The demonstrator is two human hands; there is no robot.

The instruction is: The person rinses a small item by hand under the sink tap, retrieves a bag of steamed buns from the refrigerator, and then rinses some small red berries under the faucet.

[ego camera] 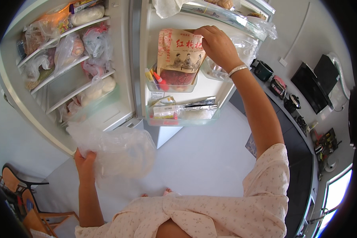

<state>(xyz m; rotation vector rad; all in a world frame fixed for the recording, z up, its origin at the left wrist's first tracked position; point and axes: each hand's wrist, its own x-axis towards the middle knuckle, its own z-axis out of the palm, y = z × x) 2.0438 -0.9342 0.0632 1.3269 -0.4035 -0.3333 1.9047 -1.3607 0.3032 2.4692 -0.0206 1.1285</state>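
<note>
My left hand point(85, 165) grips the gathered edge of a translucent plastic bag point(125, 154), which hangs in front of the refrigerator's lower shelves; its pale contents are blurred. My right hand point(218, 44), with a bracelet at the wrist, pinches the upper right corner of a brown paper pouch point(181, 53) of red dried goji berries. That pouch stands upright in a small clear door bin point(174, 87), beside several colourful small packets or tubes. Part of the fingers is hidden behind the pouch.
Bagged food fills the refrigerator shelves point(67, 71) at the left. A lower door bin point(183, 121) holds packets, and an upper door shelf point(223, 17) has more food. A counter with cookers point(263, 70) runs along the right; chairs point(13, 178) stand lower left.
</note>
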